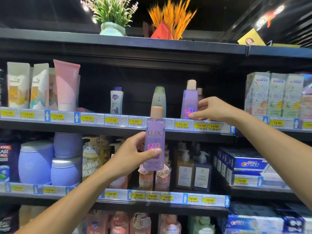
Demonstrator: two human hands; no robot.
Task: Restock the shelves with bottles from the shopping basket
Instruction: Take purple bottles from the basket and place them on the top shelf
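We wore the one wide-angle camera on our head; it faced the shelves (118, 48) squarely, near enough that our right hand (214, 108) rested at their front edge.

Left hand (130, 155) grips bottle (155, 132), seemingly upright

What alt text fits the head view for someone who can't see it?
The left hand holds a purple Lux bottle upright in front of a store shelf, while the right hand grips a second Lux bottle standing on that shelf. Other toiletries line the shelves, with Crest boxes at right.
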